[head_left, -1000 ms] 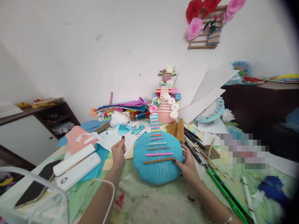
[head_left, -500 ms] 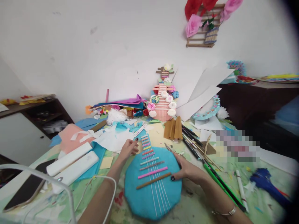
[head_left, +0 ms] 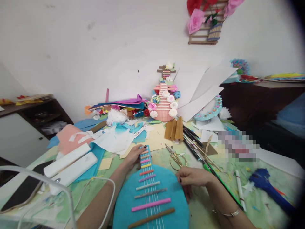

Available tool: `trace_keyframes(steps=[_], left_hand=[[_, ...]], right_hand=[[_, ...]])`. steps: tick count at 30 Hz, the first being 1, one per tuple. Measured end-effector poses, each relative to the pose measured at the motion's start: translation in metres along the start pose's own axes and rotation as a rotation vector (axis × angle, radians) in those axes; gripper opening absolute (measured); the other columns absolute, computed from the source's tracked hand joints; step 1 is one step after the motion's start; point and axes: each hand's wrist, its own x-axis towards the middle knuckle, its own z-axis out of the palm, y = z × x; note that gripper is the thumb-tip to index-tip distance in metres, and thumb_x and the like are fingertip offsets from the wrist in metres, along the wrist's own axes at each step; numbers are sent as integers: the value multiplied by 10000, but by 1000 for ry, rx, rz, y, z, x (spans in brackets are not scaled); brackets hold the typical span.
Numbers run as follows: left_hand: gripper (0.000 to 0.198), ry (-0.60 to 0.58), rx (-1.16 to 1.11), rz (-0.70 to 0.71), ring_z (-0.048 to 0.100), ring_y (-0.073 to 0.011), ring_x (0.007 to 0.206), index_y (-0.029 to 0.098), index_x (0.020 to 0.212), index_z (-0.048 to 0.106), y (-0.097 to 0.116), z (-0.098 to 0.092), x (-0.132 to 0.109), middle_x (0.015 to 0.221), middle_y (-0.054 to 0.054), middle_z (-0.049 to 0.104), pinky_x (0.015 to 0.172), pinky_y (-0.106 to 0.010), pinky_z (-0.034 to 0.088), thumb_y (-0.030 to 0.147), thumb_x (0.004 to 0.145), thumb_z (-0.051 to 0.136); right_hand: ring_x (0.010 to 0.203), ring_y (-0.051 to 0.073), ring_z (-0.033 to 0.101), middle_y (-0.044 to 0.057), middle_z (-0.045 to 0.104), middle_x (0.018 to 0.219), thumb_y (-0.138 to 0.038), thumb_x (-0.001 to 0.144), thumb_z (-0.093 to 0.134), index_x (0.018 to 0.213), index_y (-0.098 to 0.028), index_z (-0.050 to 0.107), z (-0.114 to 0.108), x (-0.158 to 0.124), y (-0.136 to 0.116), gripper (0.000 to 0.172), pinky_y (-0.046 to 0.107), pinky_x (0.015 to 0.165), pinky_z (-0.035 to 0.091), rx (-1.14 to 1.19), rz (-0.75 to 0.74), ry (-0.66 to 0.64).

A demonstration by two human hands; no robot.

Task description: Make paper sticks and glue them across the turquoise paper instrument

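Observation:
A blue handmade toy lute point(head_left: 128, 194), with coloured strips across its face and white strings down its middle, lies at the bottom of the view, its lower end cut off by the frame. My left hand point(head_left: 133, 157) grips the lute's narrow neck, thumb on top. At the upper right edge of the round body, my right hand point(head_left: 193, 177) is closed, thumb on the rim and fingers partly hidden beneath. Gold-handled scissors point(head_left: 176, 158) lie just beyond my right hand.
Pens point(head_left: 190, 148), folded brown paper point(head_left: 173, 128) and a blue glue gun point(head_left: 269, 187) are on the right. White boxes point(head_left: 73, 171), a phone point(head_left: 23, 187) and a looping white cable point(head_left: 69, 190) are on the left. A pink flower-covered lute point(head_left: 164, 109) leans against the wall.
The blue lute has come closer to me and lower in view. My left hand has closed on its neck. My right hand has shifted along the rim, and the scissors show more fully.

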Motion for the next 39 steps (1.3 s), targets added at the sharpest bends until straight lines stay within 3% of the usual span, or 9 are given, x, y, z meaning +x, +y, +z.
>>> trace_keyframes(steps=[4, 9, 11, 13, 15, 18, 23, 31, 39], left_hand=[[396, -16, 140, 27, 618, -158, 540, 181, 811, 502, -8, 7, 7, 630, 0, 600, 474, -250, 468, 539, 704, 632], [446, 161, 445, 186, 656, -222, 736, 171, 1011, 543, 6, -11, 17, 849, -94, 663, 638, -345, 515, 552, 798, 457], [391, 295, 799, 332, 618, -272, 973, 173, 1048, 564, 17, -30, 19, 1009, -133, 660, 854, -412, 468, 465, 800, 488], [481, 398, 1200, 426, 383, -343, 1275, 183, 1163, 538, 25, -51, 20, 1294, -145, 527, 1039, -493, 290, 415, 743, 569], [728, 499, 1484, 312, 116, -425, 1368, 183, 1297, 443, 30, -71, 22, 1462, -146, 321, 1064, -593, 138, 503, 668, 622], [772, 527, 1663, 60, 134, -456, 1349, 142, 1369, 340, 32, -88, 26, 1481, -193, 248, 1021, -626, 172, 583, 749, 469], [557, 460, 1740, -53, 435, -382, 1192, 124, 1293, 397, 44, -89, 34, 1318, -228, 447, 905, -495, 381, 371, 795, 431], [786, 394, 1692, -87, 499, -434, 1114, 83, 1346, 342, 50, -86, 47, 1323, -306, 408, 836, -486, 422, 117, 596, 577], [353, 483, 1497, 75, 605, -255, 972, 146, 1050, 601, 100, -130, 40, 1024, -113, 667, 775, -292, 460, 178, 728, 461]], right_hand=[[417, 118, 569, 14, 617, 507, -615, 818, 433, 736, -133, 626, -6, 6, 2, 526, 201, 406, 417, -4, -40, 275], [395, 116, 542, -29, 598, 527, -570, 754, 558, 768, -180, 516, -7, 26, 10, 393, 178, 335, 309, 11, -35, 575], [431, 108, 527, -26, 591, 569, -563, 761, 558, 821, -181, 538, -3, 30, 10, 387, 186, 362, 319, -58, -60, 583], [512, 104, 526, -12, 594, 641, -548, 773, 562, 876, -177, 576, 3, 32, 8, 385, 190, 416, 343, -124, -130, 552], [573, 108, 520, -8, 590, 683, -527, 781, 571, 938, -180, 594, 10, 32, 6, 381, 195, 457, 357, -136, -171, 489], [585, 113, 507, -20, 568, 670, -509, 784, 577, 1022, -197, 586, 16, 33, 6, 392, 201, 474, 366, -104, -151, 430], [580, 108, 498, -26, 546, 663, -514, 792, 568, 1005, -200, 580, 16, 37, 10, 380, 198, 488, 362, -73, -132, 439], [665, 142, 553, 8, 610, 762, -526, 803, 543, 950, -191, 558, 18, 36, 4, 366, 229, 550, 410, -12, -139, 435], [762, 181, 580, 23, 623, 830, -513, 805, 528, 925, -197, 556, 19, 35, 1, 339, 280, 644, 448, -31, -153, 444]])
